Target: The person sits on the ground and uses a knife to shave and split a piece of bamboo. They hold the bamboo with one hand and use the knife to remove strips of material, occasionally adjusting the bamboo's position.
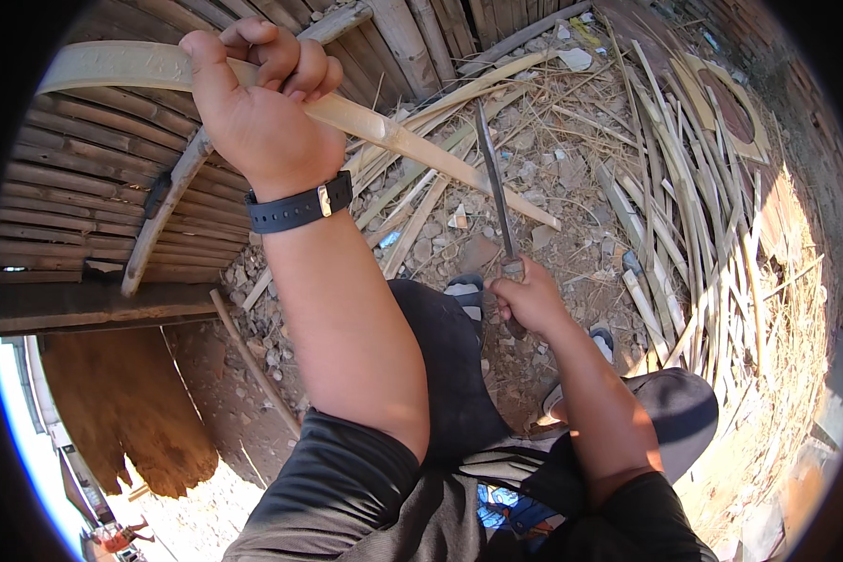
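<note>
My left hand (262, 126) is raised at the upper left, fingers curled around a long pale bamboo strip (421, 153). One part of the strip bends off to the left past the bamboo wall; the other slopes down to the right over the ground. My right hand (534, 302), lower and near the middle, is closed on the handle of a long, narrow-bladed knife (493, 169). Its dark blade points up and away from me and crosses the strip near that lower end. Whether blade and strip touch, I cannot tell. A dark watch band (295, 212) circles my left wrist.
Many split bamboo strips (665, 225) lie heaped on the right. Stones, scraps and shavings cover the ground (440, 229) around my sandalled feet. At the left stands a bamboo slat wall (112, 206), with a loose pole (253, 361) below it and a brown sheet (122, 393) hanging.
</note>
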`<state>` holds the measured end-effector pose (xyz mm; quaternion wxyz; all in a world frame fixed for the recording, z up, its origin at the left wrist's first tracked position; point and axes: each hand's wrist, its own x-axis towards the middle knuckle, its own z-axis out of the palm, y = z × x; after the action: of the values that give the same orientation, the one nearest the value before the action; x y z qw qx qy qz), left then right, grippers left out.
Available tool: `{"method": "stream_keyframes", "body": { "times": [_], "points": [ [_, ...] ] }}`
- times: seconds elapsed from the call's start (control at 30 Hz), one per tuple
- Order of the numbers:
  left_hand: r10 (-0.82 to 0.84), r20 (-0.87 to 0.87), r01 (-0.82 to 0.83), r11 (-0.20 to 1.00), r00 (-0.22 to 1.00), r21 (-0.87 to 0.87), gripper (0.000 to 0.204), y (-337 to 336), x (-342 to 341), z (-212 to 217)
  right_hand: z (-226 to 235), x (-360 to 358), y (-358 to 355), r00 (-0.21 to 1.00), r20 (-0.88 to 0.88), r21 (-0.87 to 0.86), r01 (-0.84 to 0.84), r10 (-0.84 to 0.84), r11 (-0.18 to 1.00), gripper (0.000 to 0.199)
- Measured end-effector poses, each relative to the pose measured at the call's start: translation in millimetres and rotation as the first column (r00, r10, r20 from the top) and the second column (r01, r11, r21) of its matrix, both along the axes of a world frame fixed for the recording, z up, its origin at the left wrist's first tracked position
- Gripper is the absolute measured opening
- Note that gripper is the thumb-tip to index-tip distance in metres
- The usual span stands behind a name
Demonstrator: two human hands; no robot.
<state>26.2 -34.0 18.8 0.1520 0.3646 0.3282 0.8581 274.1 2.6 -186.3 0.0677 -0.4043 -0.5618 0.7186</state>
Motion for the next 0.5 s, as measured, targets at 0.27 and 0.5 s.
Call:
{"method": "stream_keyframes", "body": {
  "times": [0.27,0.5],
  "points": [
    [-0.065,-0.007,0.065,0.998,0.998,0.012,0.052,2.6,2.8,5.8,-114.3,20.5,17.0,0.95,0.264,0.237,0.105,-0.168,0.966,0.034],
    [-0.355,-0.199,0.367,0.93,0.913,0.027,0.051,5.7,3.3,8.2,-28.4,6.4,16.0,0.996,0.079,0.204,0.016,-0.033,0.979,0.036]
  ]
}}
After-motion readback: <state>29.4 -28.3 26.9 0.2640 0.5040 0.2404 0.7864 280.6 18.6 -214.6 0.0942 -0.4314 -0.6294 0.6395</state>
